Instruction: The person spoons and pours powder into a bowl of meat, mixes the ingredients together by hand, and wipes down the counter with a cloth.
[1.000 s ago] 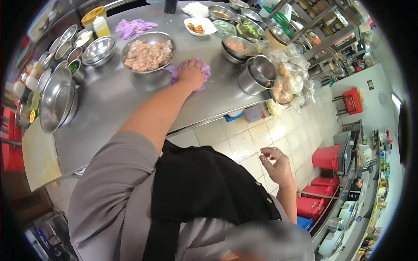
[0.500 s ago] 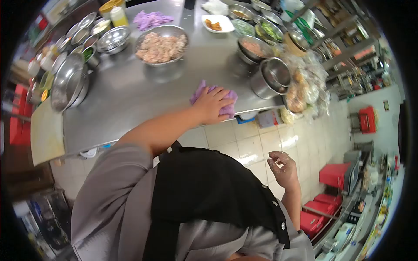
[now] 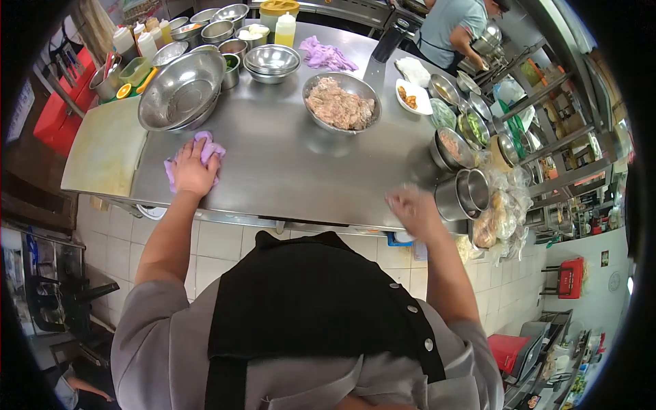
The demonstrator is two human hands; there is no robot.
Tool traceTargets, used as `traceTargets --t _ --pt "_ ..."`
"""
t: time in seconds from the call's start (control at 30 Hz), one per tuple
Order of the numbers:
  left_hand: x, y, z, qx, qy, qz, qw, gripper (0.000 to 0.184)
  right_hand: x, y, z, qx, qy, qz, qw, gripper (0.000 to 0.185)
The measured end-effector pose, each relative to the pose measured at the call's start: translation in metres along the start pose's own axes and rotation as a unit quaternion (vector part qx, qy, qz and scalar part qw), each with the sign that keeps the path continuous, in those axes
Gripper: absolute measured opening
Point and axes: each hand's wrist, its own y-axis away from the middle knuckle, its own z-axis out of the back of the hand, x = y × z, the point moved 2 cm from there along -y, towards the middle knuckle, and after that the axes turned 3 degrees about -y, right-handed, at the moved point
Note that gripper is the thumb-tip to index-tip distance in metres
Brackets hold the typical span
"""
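My left hand [image 3: 194,171] presses a crumpled purple cloth [image 3: 212,147] onto the steel table [image 3: 273,157], near its front left edge. The cloth shows around the fingers. Over the table's front right part is my right hand [image 3: 414,209], smeared by motion, its fingers unclear. A steel pot [image 3: 451,199] stands just right of it. Farther back, a steel bowl [image 3: 326,126] holds raw minced meat [image 3: 340,106]. Large empty steel bowls [image 3: 179,92] lie beyond my left hand.
A pale cutting board [image 3: 102,152] lies at the left end. Another purple cloth [image 3: 328,55], a black bottle [image 3: 391,39] and a white dish [image 3: 425,104] are farther back. Bagged food [image 3: 502,212] sits right. A person [image 3: 447,34] works behind the table.
My left hand and the cloth have moved from the table's middle to its left end. My right hand has risen from beside my body to over the table. The view has turned left.
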Motion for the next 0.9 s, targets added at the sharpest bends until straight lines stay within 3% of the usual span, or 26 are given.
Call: traceTargets --t 0.03,0.1,0.17,0.27,0.37,0.4,0.57,0.7,0.9 --pt "0.003 -0.001 -0.001 -0.003 -0.002 -0.003 1.0 0.063 0.008 -0.035 -0.002 -0.018 0.012 0.022 1.0 0.024" --pt "0.003 -0.001 0.0 0.003 0.005 -0.003 1.0 0.063 0.034 -0.095 -0.002 -0.01 -0.001 -0.054 0.999 0.027" --pt "-0.001 -0.001 0.011 0.019 0.021 0.001 1.0 0.063 0.049 -0.148 -0.009 -0.067 0.012 0.001 0.998 0.028" --pt "0.006 -0.003 0.003 0.008 0.042 -0.014 0.999 0.062 0.014 -0.221 -0.038 -0.035 0.117 0.074 0.99 0.03" --pt "0.007 -0.004 0.008 0.008 0.078 -0.019 0.997 0.061 0.007 -0.242 -0.065 0.031 0.13 -0.091 0.987 0.033" --pt "0.007 -0.005 0.009 0.01 0.086 -0.019 0.996 0.06 -0.001 -0.247 -0.072 0.032 0.154 -0.084 0.984 0.034" --pt "0.012 -0.002 0.005 -0.019 0.11 -0.04 0.993 0.061 -0.006 -0.234 -0.082 0.056 0.171 -0.058 0.982 0.034" --pt "0.006 0.001 0.018 -0.092 0.101 -0.092 0.986 0.063 0.008 -0.191 -0.088 0.044 0.023 -0.089 0.995 0.034" --pt "-0.056 0.019 0.021 -0.032 0.306 -0.337 0.89 0.072 0.057 -0.128 -0.088 0.098 0.05 -0.067 0.992 0.027"
